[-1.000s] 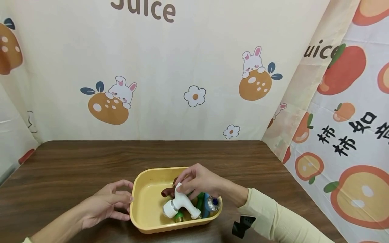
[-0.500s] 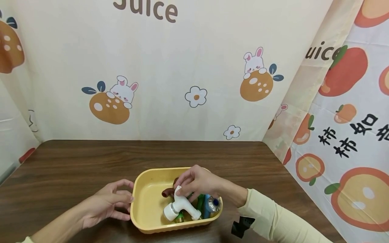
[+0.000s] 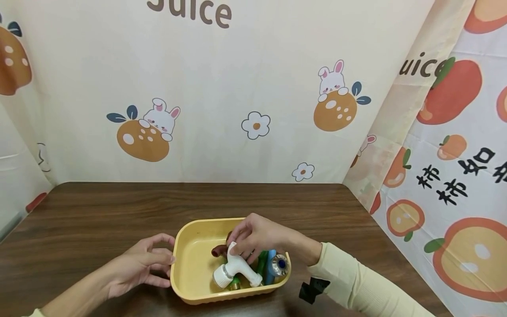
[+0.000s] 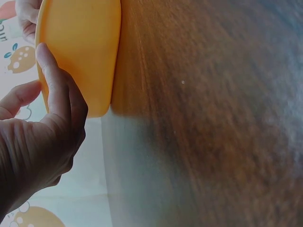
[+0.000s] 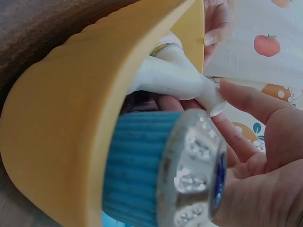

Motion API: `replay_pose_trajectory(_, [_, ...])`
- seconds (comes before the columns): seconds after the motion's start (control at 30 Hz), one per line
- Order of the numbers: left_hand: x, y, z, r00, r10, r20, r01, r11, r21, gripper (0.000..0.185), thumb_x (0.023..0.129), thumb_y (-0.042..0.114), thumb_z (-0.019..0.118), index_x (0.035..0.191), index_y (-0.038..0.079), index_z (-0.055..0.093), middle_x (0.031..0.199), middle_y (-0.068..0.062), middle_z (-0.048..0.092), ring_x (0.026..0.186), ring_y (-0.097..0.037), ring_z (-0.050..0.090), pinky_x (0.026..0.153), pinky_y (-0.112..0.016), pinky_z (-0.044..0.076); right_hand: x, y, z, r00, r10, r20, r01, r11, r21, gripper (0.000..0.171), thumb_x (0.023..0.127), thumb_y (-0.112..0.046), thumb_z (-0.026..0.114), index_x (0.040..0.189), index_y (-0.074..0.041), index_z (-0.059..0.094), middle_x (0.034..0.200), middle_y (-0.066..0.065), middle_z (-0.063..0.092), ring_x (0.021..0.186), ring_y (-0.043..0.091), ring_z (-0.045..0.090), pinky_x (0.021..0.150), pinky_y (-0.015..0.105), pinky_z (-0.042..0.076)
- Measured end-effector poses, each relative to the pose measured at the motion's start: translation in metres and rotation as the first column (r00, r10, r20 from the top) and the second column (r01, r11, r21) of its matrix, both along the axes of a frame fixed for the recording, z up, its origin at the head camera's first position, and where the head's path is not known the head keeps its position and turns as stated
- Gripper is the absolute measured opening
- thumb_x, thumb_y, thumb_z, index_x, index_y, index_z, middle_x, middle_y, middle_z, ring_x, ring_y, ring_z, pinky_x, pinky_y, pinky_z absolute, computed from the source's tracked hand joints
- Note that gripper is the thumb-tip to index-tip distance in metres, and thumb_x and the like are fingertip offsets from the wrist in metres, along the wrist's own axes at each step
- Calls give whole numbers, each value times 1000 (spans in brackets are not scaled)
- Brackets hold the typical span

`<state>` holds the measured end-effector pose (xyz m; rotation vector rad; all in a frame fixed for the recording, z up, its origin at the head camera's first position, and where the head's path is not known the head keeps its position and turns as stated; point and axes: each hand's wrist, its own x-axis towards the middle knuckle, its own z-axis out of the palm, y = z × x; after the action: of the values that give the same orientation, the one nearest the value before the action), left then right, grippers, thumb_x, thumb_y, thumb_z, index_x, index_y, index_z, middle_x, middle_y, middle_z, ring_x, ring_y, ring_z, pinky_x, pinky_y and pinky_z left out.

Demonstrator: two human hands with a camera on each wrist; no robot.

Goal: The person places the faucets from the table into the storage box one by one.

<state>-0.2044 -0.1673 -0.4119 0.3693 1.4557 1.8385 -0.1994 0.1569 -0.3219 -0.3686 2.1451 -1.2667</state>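
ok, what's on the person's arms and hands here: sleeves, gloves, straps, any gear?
Both hands are bare: no gloves, rings or markings visible on the left hand or right hand. The right arm wears a pale yellow ribbed long sleeve, with a black strap-like fitting under the wrist. The left forearm shows bare, with a sliver of pale cuff at the frame edge.

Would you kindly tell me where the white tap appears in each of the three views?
Head: white tap lies low and centre, inside the yellow tub, its handle pinched by the right hand.
Left wrist: not in view.
Right wrist: upper centre, behind the tub's wall.
Shared landmark: the yellow tub.
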Motion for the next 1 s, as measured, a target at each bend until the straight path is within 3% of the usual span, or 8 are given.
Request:
replay_pose_trajectory(0.47, [1,1,0,1000,15,3,-14,1000,-12,35,100,5,59,131,6,42,97,-8,65,89,-20,67,80,-41,65,-2,2,3,998,36,-49,-33,998,59,12,94,-6,74,105,-2,78,87,8,77,70,28,76,64,43,66])
replay_pose_trajectory(1.0, [-1,0,0,999,-15,-33,16,999,31,31,101,2,57,128,8,44,93,-4,69,90,-20,68,81,-40,65,-2,-1,5,993,81,-85,-71,991,110,11,96,-7,72,106,-3,78,89,5,76,71,28,76,62,39,65])
